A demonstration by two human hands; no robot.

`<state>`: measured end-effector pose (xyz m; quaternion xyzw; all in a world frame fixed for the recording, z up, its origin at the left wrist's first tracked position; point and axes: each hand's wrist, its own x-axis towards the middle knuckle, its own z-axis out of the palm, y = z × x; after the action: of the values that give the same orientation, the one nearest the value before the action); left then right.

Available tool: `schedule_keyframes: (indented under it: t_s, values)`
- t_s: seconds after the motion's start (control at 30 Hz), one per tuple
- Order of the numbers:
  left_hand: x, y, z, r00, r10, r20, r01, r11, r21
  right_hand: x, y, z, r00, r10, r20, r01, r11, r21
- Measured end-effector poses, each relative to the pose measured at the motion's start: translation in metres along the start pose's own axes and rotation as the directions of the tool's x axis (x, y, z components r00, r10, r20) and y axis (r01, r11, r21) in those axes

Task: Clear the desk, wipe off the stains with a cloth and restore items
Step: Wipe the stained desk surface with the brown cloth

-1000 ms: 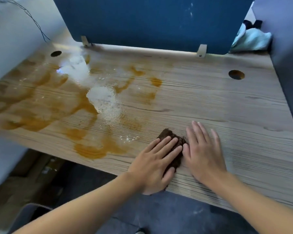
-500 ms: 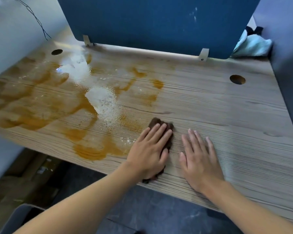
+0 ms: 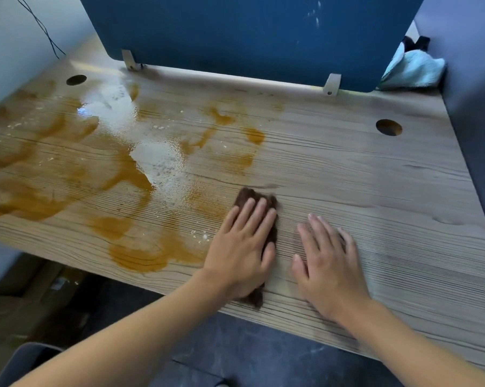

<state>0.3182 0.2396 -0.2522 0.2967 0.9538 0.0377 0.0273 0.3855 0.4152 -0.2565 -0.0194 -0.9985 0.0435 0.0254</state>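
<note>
A wooden desk (image 3: 347, 169) carries wide orange-brown stains (image 3: 124, 177) and a wet glossy patch across its left half. A dark brown cloth (image 3: 249, 198) lies near the front edge at the middle. My left hand (image 3: 241, 252) presses flat on the cloth with straight fingers, covering most of it. My right hand (image 3: 328, 261) rests flat on the bare wood just right of the cloth, not touching it.
A blue divider panel (image 3: 249, 34) stands along the desk's back edge on two metal brackets. A light blue towel (image 3: 411, 69) lies at the back right corner. Cable holes (image 3: 388, 127) sit at both back corners. A grey partition bounds the right side.
My left hand has pushed the cloth leftward and away from me, toward the stains. My right hand let go of the cloth's edge and now lies apart from it.
</note>
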Motion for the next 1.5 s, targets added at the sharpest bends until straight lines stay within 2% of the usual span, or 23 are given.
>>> schedule_keyframes:
  t_s: [0.07,0.13,0.2,0.33,0.37,0.4,0.5,0.57,0.63,0.73,0.8,0.87,0.93,1.0,1.03,1.1,1.2,1.23,1.27,1.33,1.43,1.5]
  values:
    - [-0.031,0.003,0.001,0.985,0.173,0.023,-0.172,0.985,-0.012,0.014,-0.001,-0.005,0.998,0.044,-0.053,-0.041,0.998,0.057]
    - [-0.040,-0.006,0.002,0.956,0.285,0.071,-0.283,0.958,-0.040,0.026,-0.004,-0.004,0.996,0.077,-0.052,-0.072,0.993,0.092]
    - [-0.019,-0.018,0.000,0.958,0.283,0.055,-0.282,0.959,-0.030,0.030,-0.007,0.003,0.998,0.062,-0.030,-0.060,0.996,0.063]
    - [0.017,-0.021,-0.004,0.998,0.053,0.033,-0.053,0.999,-0.007,0.028,-0.010,0.008,0.998,0.059,-0.010,-0.059,0.998,0.017]
    - [0.012,-0.016,-0.003,0.999,0.041,0.024,-0.041,0.999,-0.006,0.028,-0.009,0.007,0.998,0.060,-0.007,-0.060,0.998,0.017]
    - [0.000,-0.012,-0.002,0.998,0.066,0.023,-0.066,0.998,-0.004,0.028,-0.009,0.006,0.998,0.061,-0.009,-0.060,0.998,0.017]
    - [-0.040,-0.008,-0.002,0.959,0.278,0.055,-0.277,0.960,-0.028,0.028,-0.009,0.006,0.999,0.048,-0.006,-0.048,0.999,-0.001]
    - [-0.036,-0.021,-0.002,0.940,0.333,0.080,-0.330,0.943,-0.050,0.028,-0.010,0.007,0.999,0.049,-0.005,-0.049,0.999,-0.018]
    - [-0.006,-0.033,-0.004,0.962,0.267,0.060,-0.265,0.963,-0.042,0.030,-0.010,0.006,0.999,0.051,-0.019,-0.052,0.999,-0.015]
    - [0.037,-0.042,-0.008,0.998,0.055,0.044,-0.054,0.998,-0.010,0.029,-0.011,0.005,0.998,0.055,-0.019,-0.055,0.998,-0.012]
    - [0.035,-0.035,-0.005,1.000,0.014,0.028,-0.014,1.000,-0.004,0.029,-0.011,0.006,0.998,0.053,-0.022,-0.053,0.998,-0.016]
    - [0.005,-0.022,-0.003,0.995,0.094,0.012,-0.095,0.996,0.002,0.029,-0.011,0.005,0.998,0.059,-0.031,-0.060,0.998,-0.006]
    - [-0.026,-0.016,-0.004,0.966,0.256,0.034,-0.255,0.966,-0.026,0.029,-0.011,0.006,0.998,0.056,-0.022,-0.056,0.998,-0.016]
    - [-0.026,-0.026,-0.006,0.923,0.377,0.079,-0.374,0.926,-0.055,0.030,-0.011,0.006,0.998,0.054,-0.010,-0.054,0.998,-0.027]
    - [-0.013,-0.032,-0.007,0.918,0.387,0.088,-0.384,0.922,-0.053,0.030,-0.011,0.006,0.998,0.055,-0.014,-0.055,0.998,-0.028]
    - [0.023,-0.041,-0.008,0.952,0.296,0.073,-0.294,0.955,-0.035,0.030,-0.011,0.005,0.998,0.055,-0.013,-0.055,0.998,-0.026]
    - [0.058,-0.042,-0.008,0.998,0.042,0.041,-0.042,0.999,-0.008,0.029,-0.012,0.004,0.998,0.058,0.004,-0.058,0.998,-0.034]
    - [0.057,-0.039,-0.007,0.999,0.026,0.034,-0.026,1.000,-0.006,0.029,-0.011,0.003,0.998,0.058,0.009,-0.057,0.998,-0.036]
    - [0.047,-0.034,-0.007,0.998,0.049,0.033,-0.049,0.999,0.000,0.029,-0.011,0.003,0.998,0.059,0.011,-0.059,0.998,-0.034]
    - [0.013,-0.026,-0.005,0.983,0.181,0.030,-0.182,0.983,0.017,0.030,-0.011,0.004,0.998,0.063,-0.003,-0.063,0.998,-0.023]
    - [-0.013,-0.031,-0.008,0.920,0.382,0.082,-0.381,0.924,-0.030,0.029,-0.012,0.004,0.998,0.063,-0.007,-0.063,0.998,-0.019]
    - [0.011,-0.043,-0.009,0.911,0.399,0.101,-0.397,0.917,-0.036,0.030,-0.012,0.005,0.998,0.065,-0.012,-0.065,0.998,-0.018]
